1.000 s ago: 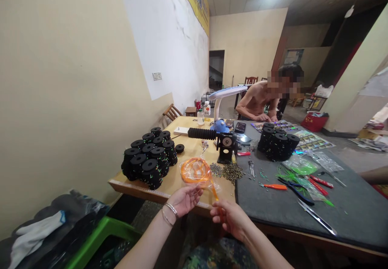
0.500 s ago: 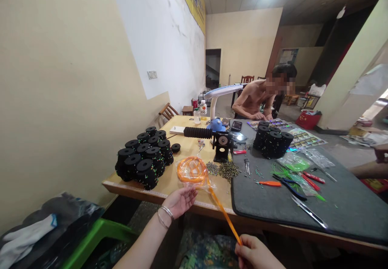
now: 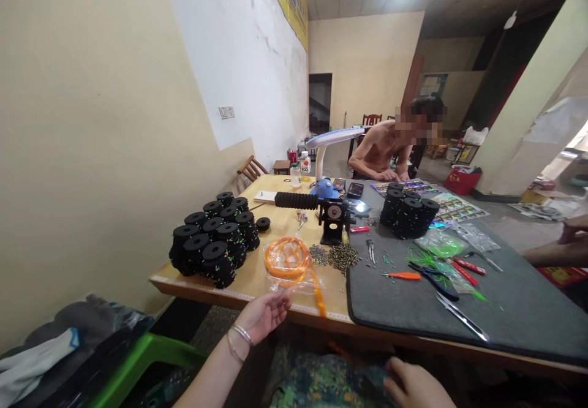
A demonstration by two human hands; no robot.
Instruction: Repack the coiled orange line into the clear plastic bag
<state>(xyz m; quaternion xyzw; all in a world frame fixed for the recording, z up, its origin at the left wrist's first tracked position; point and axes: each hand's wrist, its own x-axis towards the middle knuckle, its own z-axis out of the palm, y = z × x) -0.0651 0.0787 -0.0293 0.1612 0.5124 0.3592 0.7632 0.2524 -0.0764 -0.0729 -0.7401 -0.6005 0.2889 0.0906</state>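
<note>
A coil of flat orange cord [image 3: 285,267] lies in a clear plastic bag [image 3: 271,284] near the table's front edge. My left hand [image 3: 267,315], palm up with fingers curled, has its fingertips pinched at the bag's near edge. From the coil a loose length of orange cord [image 3: 320,302] hangs over the table edge toward my lap, its lower part smeared by motion. My right hand [image 3: 416,383] is low at the bottom of the view, to the right of the hanging cord and apart from it. Its fingers are slightly blurred and parted, with nothing visible in them.
Stacked black foam spools [image 3: 214,239] stand left, and more spools [image 3: 408,212] stand on the grey mat [image 3: 519,310]. A black-handled device [image 3: 333,221], metal beads [image 3: 343,258], pliers [image 3: 434,282], a craft knife [image 3: 462,316] and a lamp [image 3: 325,187] are around. A co-worker [image 3: 381,147] leans over the far end.
My right hand has moved right and down and let go of the orange cord, which has gone from taut to slack. My left hand has shifted slightly left and down at the bag.
</note>
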